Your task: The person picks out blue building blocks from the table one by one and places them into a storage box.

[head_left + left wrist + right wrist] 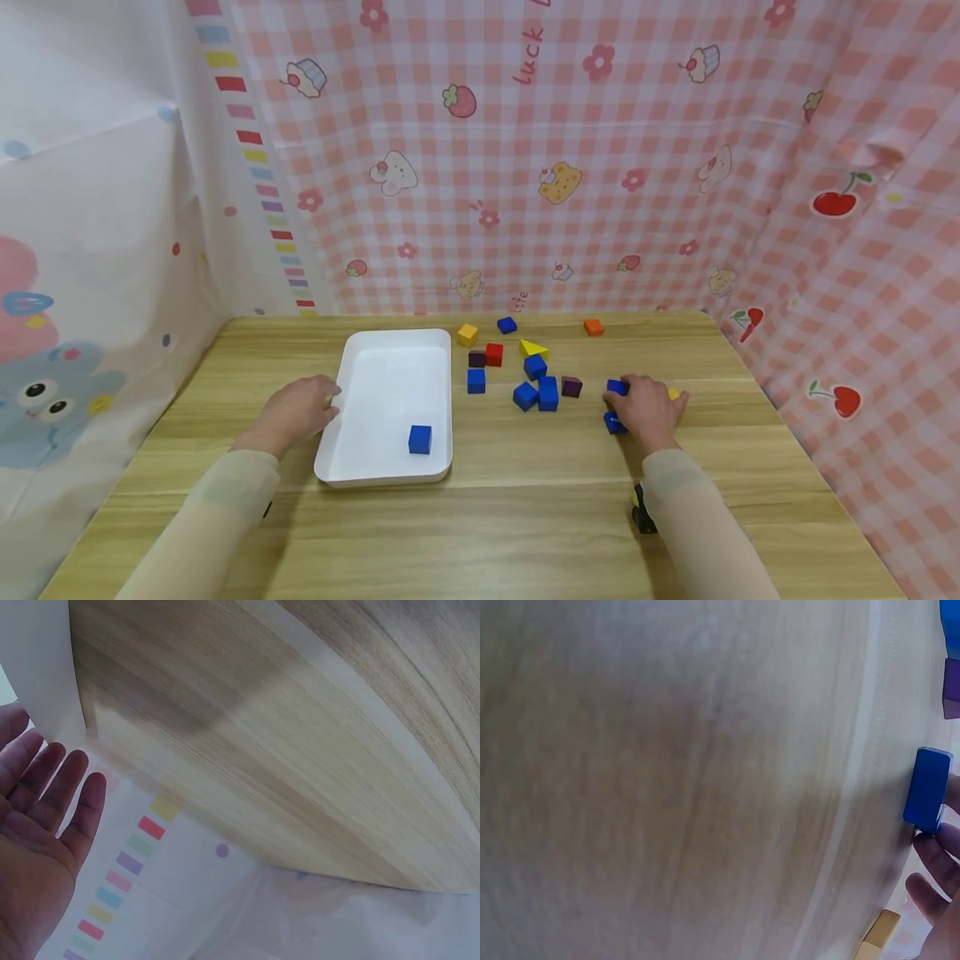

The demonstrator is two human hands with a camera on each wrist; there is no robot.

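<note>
My left hand (296, 410) is at the left rim of a white tray (352, 467), fingertips at its edge. In the left wrist view the fingers (64, 791) look loosely extended by the tray's outer wall. One blue cube (420, 439) sits in the tray. Right of it, my right hand (648, 410) is low over the table, thumb and index finger pinching a blue block (617, 387), partly covered. Another blue block (615, 423) lies just nearer, beside the thumb. A yellow block (673, 393) shows past the hand's right side.
Between tray and right hand lie several blue cubes (526, 396), purple cubes (572, 387), a red cube (494, 355) and a yellow triangular block (533, 349). Farther back are a yellow-orange cube (468, 335), a blue block (507, 325) and an orange block (593, 327). Patterned cloth surrounds the wooden table (510, 533).
</note>
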